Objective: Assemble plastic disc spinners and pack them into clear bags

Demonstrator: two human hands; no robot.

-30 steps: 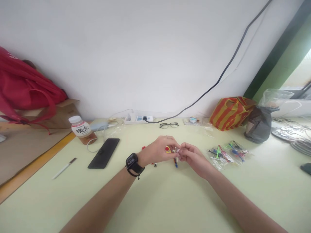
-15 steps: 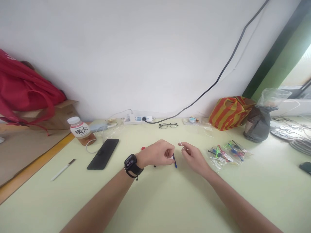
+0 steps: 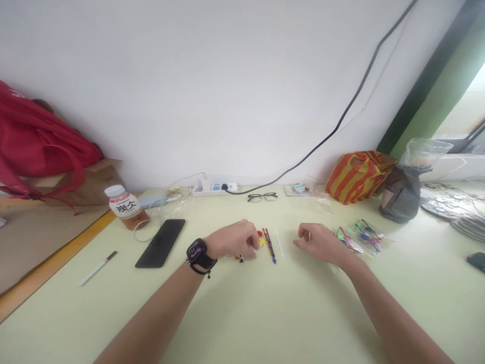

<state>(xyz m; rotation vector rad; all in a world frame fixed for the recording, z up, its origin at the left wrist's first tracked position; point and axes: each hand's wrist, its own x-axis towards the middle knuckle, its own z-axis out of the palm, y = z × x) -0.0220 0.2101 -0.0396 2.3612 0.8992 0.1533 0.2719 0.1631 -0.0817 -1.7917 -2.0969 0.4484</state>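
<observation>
My left hand (image 3: 233, 239), a black watch on its wrist, rests over the table with its fingers curled in a pinch. Whatever those fingertips hold is too small to make out. Small red and yellow round pieces (image 3: 260, 239) lie by its fingertips, partly covered. Below it shows a little black, white and red piece (image 3: 240, 258). Just right of these, a bundle of thin coloured sticks (image 3: 269, 246) and a single thin white stick (image 3: 279, 243) lie side by side. My right hand (image 3: 320, 242) hovers to their right, thumb and forefinger apart, holding nothing.
Clear bags of coloured plastic parts (image 3: 366, 236) lie right of my right hand. Leftward are a black phone (image 3: 161, 243), a pen (image 3: 98, 268) and a drink bottle (image 3: 127, 207). Glasses (image 3: 262, 197) and a power strip (image 3: 215, 188) sit near the wall; a striped bag (image 3: 356, 177) stands behind right.
The white stick has left my right hand and now lies on the table. My right hand has moved right, toward the bags; my left hand has shifted slightly left, uncovering the coloured sticks.
</observation>
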